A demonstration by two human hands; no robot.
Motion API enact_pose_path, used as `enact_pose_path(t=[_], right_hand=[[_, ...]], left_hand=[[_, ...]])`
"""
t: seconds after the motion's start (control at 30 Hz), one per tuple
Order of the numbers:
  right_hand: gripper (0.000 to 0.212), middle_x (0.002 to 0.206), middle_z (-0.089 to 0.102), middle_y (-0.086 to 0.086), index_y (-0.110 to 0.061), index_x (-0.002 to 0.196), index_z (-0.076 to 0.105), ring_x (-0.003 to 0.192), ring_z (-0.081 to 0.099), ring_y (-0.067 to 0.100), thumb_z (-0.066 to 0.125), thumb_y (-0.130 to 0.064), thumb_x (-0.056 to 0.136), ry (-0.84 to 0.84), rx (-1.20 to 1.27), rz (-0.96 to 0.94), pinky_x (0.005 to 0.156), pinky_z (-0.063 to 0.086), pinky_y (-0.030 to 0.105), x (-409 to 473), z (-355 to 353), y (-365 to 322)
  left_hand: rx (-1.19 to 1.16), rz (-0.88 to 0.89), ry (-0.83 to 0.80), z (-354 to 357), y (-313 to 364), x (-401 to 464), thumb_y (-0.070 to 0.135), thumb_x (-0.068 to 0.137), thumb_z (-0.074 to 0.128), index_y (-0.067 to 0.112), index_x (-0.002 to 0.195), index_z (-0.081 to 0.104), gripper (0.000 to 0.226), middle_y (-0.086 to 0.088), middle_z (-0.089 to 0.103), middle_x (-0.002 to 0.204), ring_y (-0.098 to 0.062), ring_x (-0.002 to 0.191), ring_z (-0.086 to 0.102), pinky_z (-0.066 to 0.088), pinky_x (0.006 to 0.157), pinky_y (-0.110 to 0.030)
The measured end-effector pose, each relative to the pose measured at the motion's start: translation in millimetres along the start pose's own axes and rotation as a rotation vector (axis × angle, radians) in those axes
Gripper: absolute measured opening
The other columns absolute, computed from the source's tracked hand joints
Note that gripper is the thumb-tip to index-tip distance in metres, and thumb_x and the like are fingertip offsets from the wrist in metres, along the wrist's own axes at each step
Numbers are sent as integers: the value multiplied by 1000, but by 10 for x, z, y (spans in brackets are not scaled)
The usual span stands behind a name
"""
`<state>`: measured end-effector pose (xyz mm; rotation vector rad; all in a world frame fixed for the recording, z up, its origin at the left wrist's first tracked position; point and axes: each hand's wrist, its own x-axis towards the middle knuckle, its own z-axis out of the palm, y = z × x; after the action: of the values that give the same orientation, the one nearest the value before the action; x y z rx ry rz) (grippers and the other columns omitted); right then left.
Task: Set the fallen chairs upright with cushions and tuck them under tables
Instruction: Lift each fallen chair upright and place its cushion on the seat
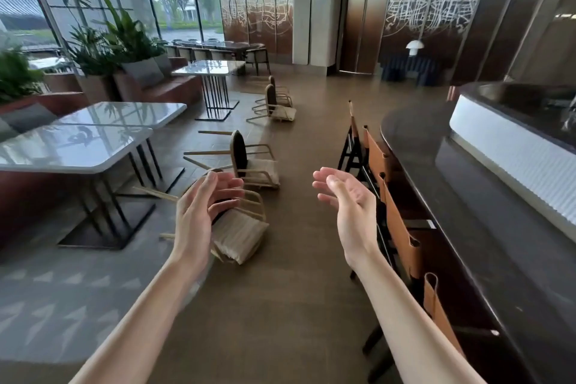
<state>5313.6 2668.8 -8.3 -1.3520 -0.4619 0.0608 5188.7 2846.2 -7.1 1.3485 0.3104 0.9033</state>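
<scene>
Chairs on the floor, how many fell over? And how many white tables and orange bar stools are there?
Fallen chairs: 4
White-topped tables: 3
Orange-backed bar stools: 4
Total: 11

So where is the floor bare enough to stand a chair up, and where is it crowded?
Bare floor runs down the middle, between the nearest fallen chair and the bar stools along the dark counter. It is crowded left, where chair legs poke toward the table base. Both hands are empty: left hand, right hand.
</scene>
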Motion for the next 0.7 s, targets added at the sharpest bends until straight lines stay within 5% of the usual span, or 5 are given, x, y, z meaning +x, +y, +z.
enact_pose_path(t=[0.27,0.4,0.7], right_hand=[[21,103,79,1,-15,106,76,101,73,19,55,-15,101,-153,24,54,91,58,36,2242,564,658],[22,103,79,-1,-17,105,76,100,74,17,55,-19,98,-240,8,67,83,58,26,3057,1025,1014],[20,99,79,-2,-16,106,75,95,74,13,56,-17,100,-337,-62,126,83,58,26,4894,2305,2378]], left_hand=[[-17,-17,141,393,-779,1838,27,105,47,-4,114,68,39,-19,76,102,-26,89,74,60,79,-32],[-3,-37,234,265,-1120,2624,27,105,46,-4,114,69,39,-17,76,103,-27,90,73,60,79,-32],[-77,-116,367,-207,-2416,4825,27,106,45,0,108,71,37,-21,75,104,-27,89,73,60,79,-33]])
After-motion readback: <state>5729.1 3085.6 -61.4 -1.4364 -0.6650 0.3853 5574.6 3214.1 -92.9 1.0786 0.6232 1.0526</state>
